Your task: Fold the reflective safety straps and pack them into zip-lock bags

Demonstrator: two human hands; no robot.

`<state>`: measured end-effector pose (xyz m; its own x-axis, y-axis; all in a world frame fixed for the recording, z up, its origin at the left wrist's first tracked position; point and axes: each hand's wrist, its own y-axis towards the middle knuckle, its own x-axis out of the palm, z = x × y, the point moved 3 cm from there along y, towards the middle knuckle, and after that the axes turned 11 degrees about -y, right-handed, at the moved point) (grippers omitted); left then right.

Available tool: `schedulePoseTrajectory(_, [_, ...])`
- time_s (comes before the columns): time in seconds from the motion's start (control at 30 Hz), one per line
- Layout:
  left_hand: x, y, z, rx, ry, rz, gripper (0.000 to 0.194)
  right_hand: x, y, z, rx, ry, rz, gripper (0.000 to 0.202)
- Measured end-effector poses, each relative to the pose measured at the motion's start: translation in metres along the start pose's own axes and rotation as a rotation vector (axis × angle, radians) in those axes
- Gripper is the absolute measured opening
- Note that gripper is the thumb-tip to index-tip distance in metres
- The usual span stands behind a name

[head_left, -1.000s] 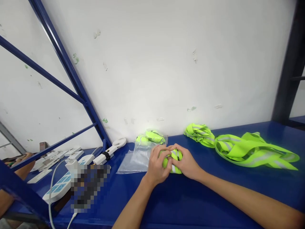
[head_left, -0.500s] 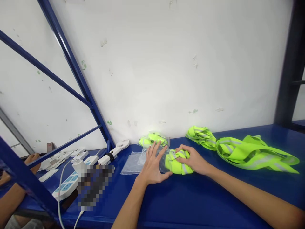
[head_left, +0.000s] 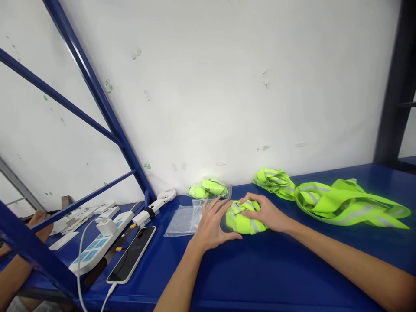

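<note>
A folded bundle of neon-yellow reflective straps [head_left: 242, 222] lies on the blue tabletop, its left part covered by clear plastic. My right hand [head_left: 264, 212] grips it from the right, thumb and fingers pressed into the fabric. My left hand [head_left: 212, 227] is open at the bundle's left side, fingers spread and thumb stretched under its near edge; whether it touches the plastic is hard to see. Flat clear plastic bags [head_left: 181, 221] lie to the left of my left hand. Against the wall rests another neon bundle [head_left: 209, 187] inside a clear bag.
Loose reflective straps [head_left: 347, 203] spread across the right side, joined by a heap [head_left: 274, 183] near the wall. At left are a phone [head_left: 131, 255] on a cable, a power strip [head_left: 97, 247], a small fan [head_left: 156, 208] and a blue frame post [head_left: 107, 99]. Another person's arm [head_left: 19, 268] shows beyond it.
My left hand has shifted slightly right, its thumb now farther under the bundle. My right hand keeps its grip. The view has moved a little.
</note>
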<state>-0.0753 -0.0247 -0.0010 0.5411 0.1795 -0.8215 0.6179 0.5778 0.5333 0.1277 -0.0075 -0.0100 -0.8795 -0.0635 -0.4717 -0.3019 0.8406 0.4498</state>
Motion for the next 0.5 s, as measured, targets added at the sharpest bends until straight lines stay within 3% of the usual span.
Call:
schedulePoseTrajectory(0.13, [0.001, 0.001, -0.003, 0.024, 0.002, 0.047, 0.091, 0.006, -0.002, -0.002, 0.122, 0.173, 0.084, 0.031])
schedulePoseTrajectory(0.3, [0.002, 0.001, -0.003, 0.026, 0.040, 0.078, 0.092, 0.013, -0.004, 0.001, 0.287, 0.330, 0.087, 0.036])
schedulePoseTrajectory(0.5, [0.004, 0.001, 0.001, 0.017, 0.120, 0.066, 0.104, 0.006, -0.003, -0.006, -0.009, -0.019, 0.070, 0.027])
